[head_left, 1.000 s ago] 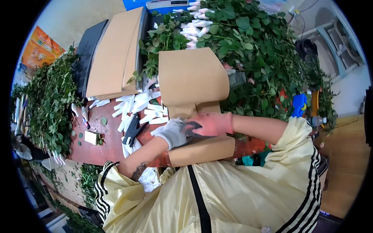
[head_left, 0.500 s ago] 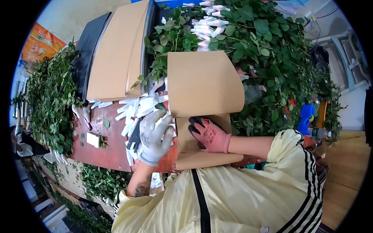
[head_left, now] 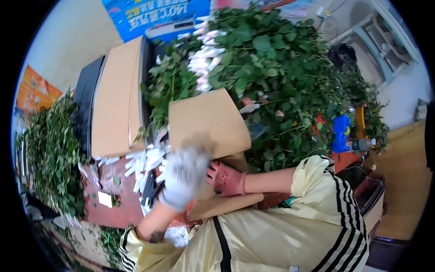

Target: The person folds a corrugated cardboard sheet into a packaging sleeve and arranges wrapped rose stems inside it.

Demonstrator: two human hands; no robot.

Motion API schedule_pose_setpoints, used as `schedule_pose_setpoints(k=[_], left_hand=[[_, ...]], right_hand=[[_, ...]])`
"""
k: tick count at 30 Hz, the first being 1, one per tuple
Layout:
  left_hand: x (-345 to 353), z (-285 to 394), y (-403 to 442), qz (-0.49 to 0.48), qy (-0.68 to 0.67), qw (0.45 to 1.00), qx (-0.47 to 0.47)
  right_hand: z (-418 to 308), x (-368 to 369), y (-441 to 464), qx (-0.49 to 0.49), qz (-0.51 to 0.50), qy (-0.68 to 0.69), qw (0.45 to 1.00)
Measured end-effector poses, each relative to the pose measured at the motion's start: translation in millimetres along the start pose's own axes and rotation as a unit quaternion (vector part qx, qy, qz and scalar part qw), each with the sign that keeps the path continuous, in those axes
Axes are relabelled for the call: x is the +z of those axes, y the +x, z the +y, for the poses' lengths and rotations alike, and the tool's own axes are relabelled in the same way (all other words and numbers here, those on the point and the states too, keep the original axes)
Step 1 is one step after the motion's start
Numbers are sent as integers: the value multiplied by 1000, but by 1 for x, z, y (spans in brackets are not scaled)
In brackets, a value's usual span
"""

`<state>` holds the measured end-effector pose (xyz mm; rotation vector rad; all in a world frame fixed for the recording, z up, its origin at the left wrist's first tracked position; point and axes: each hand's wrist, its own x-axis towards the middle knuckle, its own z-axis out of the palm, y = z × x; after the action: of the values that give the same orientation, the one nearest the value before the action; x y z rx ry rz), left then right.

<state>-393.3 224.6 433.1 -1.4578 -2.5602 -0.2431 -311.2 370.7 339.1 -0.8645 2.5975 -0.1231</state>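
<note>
A sheet of corrugated cardboard (head_left: pixel 206 120) lies folded in front of me, its far panel raised and its near flap (head_left: pixel 224 206) curving up by my jacket. My right hand (head_left: pixel 228 180), in a pink glove, rests on the inner part of the cardboard with its fingers apart, pointing left. My left hand (head_left: pixel 183 177), in a white-grey glove, is over the cardboard's left edge, smeared by motion, so its fingers cannot be made out. Beside it on the red table lie white paper sleeves (head_left: pixel 142 163) and a black tool (head_left: pixel 148 188), partly covered by my arm.
Leafy rose stems (head_left: pixel 272 68) with white-wrapped heads (head_left: pixel 206 59) are piled behind and to the right. A stack of cardboard sheets (head_left: pixel 115 99) stands at the left, with more greenery (head_left: pixel 54 158) beyond. A blue tape dispenser (head_left: pixel 340 133) and a bottle (head_left: pixel 362 144) sit at the right.
The view has shifted, showing more of the blue poster at the back. My left hand has moved right, onto the cardboard. The raised panel tilts more, and the near flap has lifted.
</note>
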Motion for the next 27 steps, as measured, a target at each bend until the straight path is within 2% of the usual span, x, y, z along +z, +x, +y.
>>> schedule_pose_setpoints(k=[1, 3, 4, 6, 8, 9, 10, 11, 12, 13, 15, 16, 17, 18, 19, 20, 22, 24, 26, 27], left_hand=[[-14, 8, -5, -60, -146, 985, 64], [-12, 15, -9, -311, -181, 932, 42], [17, 9, -21, -372, -113, 920, 50], [65, -4, -41, -330, -133, 917, 180], [75, -5, -46, -326, -154, 916, 174], [75, -5, -46, -327, -181, 913, 160], [76, -7, -48, -321, -180, 917, 155], [79, -7, -53, -260, -224, 926, 158], [80, -7, -55, -199, -268, 929, 160], [76, -6, -51, -339, -171, 908, 177], [62, 0, -44, -373, -164, 900, 158], [57, 0, -39, -403, -154, 891, 140], [55, 0, -36, -399, -165, 890, 148], [58, -1, -38, -396, -159, 893, 144], [65, -2, -43, -391, -156, 895, 150], [70, -3, -45, -386, -152, 896, 157], [68, -5, -42, -402, -151, 891, 146], [71, -5, -48, -339, -182, 907, 169], [82, -6, -53, -348, -184, 906, 155], [86, -7, -54, -343, -189, 906, 161]], right_hand=[[4, 11, 1, -45, 16, 5, 999], [-1, 15, -3, -28, 50, -21, 998], [0, 15, -2, -23, 83, -40, 995], [1, -9, -4, 32, 26, 59, 997], [15, 2, -3, 31, 88, 199, 976], [17, -18, -15, 29, 87, 193, 977], [17, -59, -34, -64, 89, 200, 974], [21, -99, -51, -158, 88, 206, 962], [35, -137, -63, -133, 147, 230, 953], [69, -156, -55, -97, 277, 125, 948], [138, -195, -38, 68, 499, -72, 861], [171, -223, -24, 188, 386, -48, 902], [216, -218, -5, 277, 277, -117, 913], [258, -184, 10, 313, 306, -181, 881], [286, -167, 22, 369, 176, -233, 883], [308, -146, 26, 375, 146, -292, 868], [334, -137, 32, 364, 172, -314, 860], [350, -135, 37, 389, 250, -265, 846], [363, -163, 22, 362, 175, -115, 908], [357, -180, 10, 361, 188, -101, 908]])
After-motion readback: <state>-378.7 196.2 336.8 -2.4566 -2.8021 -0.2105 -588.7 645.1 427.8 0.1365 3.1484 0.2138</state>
